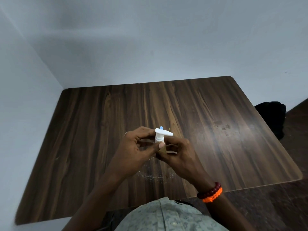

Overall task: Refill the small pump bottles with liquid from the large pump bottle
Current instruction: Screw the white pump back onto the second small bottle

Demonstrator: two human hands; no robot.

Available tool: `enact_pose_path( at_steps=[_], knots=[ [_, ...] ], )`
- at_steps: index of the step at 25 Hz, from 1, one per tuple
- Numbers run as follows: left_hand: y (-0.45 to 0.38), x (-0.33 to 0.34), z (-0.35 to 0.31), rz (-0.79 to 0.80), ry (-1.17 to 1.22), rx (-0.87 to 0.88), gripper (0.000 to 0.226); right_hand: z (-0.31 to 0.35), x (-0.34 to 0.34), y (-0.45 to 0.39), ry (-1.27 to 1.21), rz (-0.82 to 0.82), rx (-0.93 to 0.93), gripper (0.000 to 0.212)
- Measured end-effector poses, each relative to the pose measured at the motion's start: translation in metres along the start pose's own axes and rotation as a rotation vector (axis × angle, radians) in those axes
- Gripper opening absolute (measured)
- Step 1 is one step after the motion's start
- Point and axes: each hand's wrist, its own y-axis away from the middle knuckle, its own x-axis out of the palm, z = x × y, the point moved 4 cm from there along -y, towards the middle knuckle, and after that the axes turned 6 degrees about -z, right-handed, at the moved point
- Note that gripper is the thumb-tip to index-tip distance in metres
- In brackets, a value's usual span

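Note:
Above the middle of the dark wooden table [83, 130] I hold a small pump bottle between both hands. Its white pump head [162, 133] points right, and a bit of brownish body [163, 150] shows between my fingers. My left hand [135, 150] pinches the white pump collar with thumb and fingers. My right hand [180, 154] wraps around the bottle's body and hides most of it. A small blue piece [161, 127] peeks out just behind the pump head. No large pump bottle is in view.
A faint ring of droplets [155, 176] lies on the table under my hands. Smudges [223, 127] mark the right part of the table. A black object [273, 117] sits on the floor past the right edge. Walls close in at back and left.

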Motion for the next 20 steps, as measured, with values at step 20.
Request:
enact_pose_path(
  at_steps=[20],
  knots=[
    [0.008,0.002,-0.002,-0.089,0.205,0.043,0.06,0.006,-0.002,0.004,-0.024,0.017,0.014,0.034]
  ],
)
